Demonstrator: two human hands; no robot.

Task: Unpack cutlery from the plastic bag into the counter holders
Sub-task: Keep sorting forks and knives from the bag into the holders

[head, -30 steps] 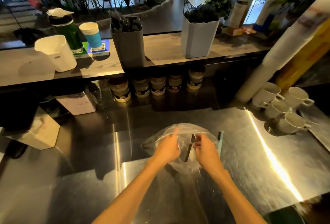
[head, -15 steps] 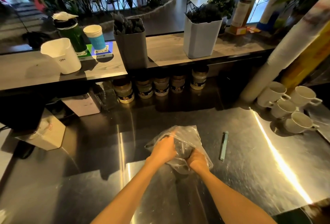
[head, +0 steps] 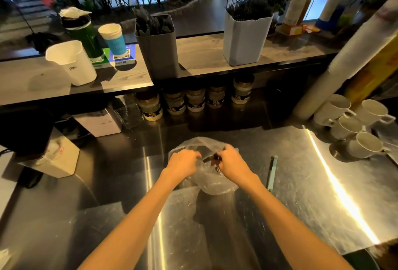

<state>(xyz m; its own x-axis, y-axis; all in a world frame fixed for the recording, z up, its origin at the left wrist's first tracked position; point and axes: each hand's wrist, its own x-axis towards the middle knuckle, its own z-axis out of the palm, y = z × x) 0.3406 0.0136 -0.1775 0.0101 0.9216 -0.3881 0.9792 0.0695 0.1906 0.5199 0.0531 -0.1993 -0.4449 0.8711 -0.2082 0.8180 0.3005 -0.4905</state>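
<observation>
A clear plastic bag (head: pixel 212 183) lies on the steel counter (head: pixel 301 194) in front of me. My left hand (head: pixel 183 162) grips the bag's left edge at its mouth. My right hand (head: pixel 231 161) holds a bunch of dark cutlery (head: pixel 215 160) at the bag's opening, the pieces sticking out toward the left hand. On the raised wooden shelf stand a grey holder (head: pixel 158 48) with dark cutlery in it and a white holder (head: pixel 245 39) full of dark forks.
A teal pen-like tool (head: pixel 271 172) lies right of the bag. White mugs (head: pixel 353 127) cluster at the right. Jars (head: pixel 193 101) line up under the shelf. A white pitcher (head: pixel 72 63), paper cup (head: pixel 114 38) and green bottle (head: pixel 86 33) stand on the shelf's left.
My right hand went down into the bag and has come back up holding a bunch of dark cutlery. My left hand stayed on the bag's edge.
</observation>
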